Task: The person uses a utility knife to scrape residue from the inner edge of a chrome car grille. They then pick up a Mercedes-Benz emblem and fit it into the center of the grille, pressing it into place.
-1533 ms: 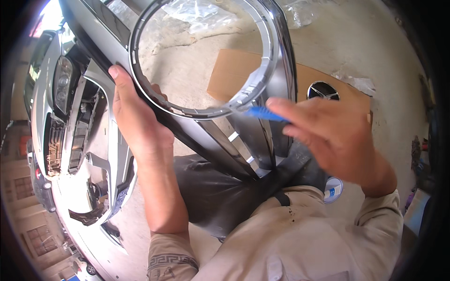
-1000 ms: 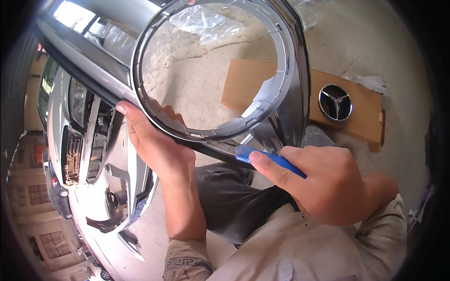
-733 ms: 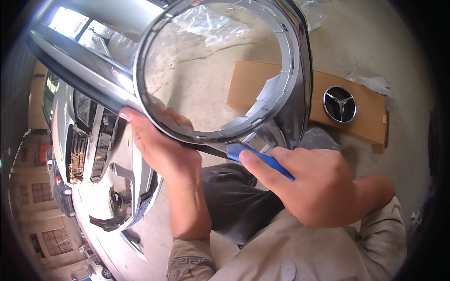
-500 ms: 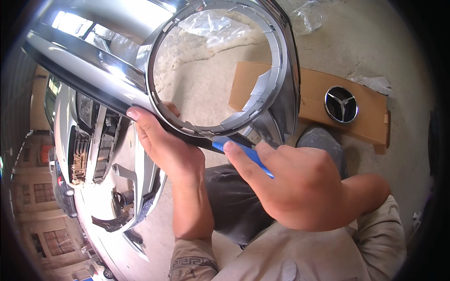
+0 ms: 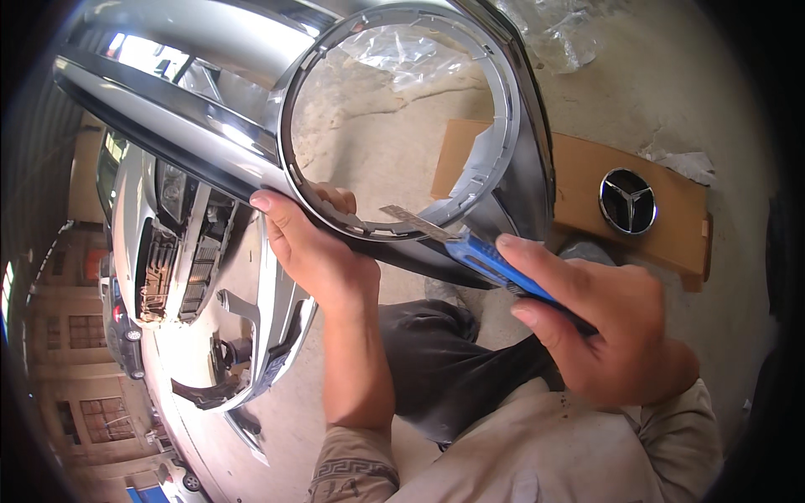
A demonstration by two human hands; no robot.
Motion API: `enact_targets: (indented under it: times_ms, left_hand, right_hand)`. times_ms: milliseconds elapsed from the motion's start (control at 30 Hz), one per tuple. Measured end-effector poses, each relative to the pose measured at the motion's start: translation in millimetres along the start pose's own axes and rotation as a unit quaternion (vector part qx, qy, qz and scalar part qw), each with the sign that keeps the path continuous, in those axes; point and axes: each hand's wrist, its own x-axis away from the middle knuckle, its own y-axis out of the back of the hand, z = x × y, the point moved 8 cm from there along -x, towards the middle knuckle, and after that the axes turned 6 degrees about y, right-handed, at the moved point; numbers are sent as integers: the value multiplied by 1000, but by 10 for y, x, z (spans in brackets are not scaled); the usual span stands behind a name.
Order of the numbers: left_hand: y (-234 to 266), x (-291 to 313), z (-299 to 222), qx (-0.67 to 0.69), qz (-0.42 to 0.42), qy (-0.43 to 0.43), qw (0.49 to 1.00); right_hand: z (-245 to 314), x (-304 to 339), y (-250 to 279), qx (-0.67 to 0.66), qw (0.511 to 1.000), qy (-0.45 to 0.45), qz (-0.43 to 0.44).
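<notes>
A silver car grille (image 5: 189,138) with a round ring-shaped opening (image 5: 295,172) is held up in front of me. My left hand (image 5: 323,268) is closed around its lower bar beside the ring, thumb on the near side and fingertips showing through the opening. In my right hand (image 5: 612,327) is a blue utility knife (image 5: 507,270), gripped between thumb and fingers. Its long metal blade (image 5: 415,220) is out and points left, across the lower edge of the ring. Whether the blade touches the ring I cannot tell.
On the floor at right lies a cardboard box (image 5: 579,168) with a round star emblem (image 5: 627,201) on it. Clear plastic wrap (image 5: 558,38) lies at the far side. A white car with its front exposed (image 5: 163,243) and a loose bumper (image 5: 272,360) are at left.
My right hand has drawn back to the right and turned, so the knife's blade now shows. My left hand keeps its grip on the grille. The whole view has shifted slightly.
</notes>
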Motion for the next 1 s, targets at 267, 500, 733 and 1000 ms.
enact_targets:
  times_ms: [267,500,733,1000]
  left_hand:
    - [45,7,58,-1,22,38,999]
    - [-12,60,7,18,-24,33,999]
    - [-17,93,51,-1,-14,42,999]
    - [-16,70,85,10,22,32,999]
  right_hand:
    - [-184,-38,-249,-182,980,-68,-46]
    - [-66,-250,-223,-164,985,-20,-56]
    - [-83,-328,-295,-235,963,-73,-110]
    - [-67,-369,-291,-235,959,-74,-140]
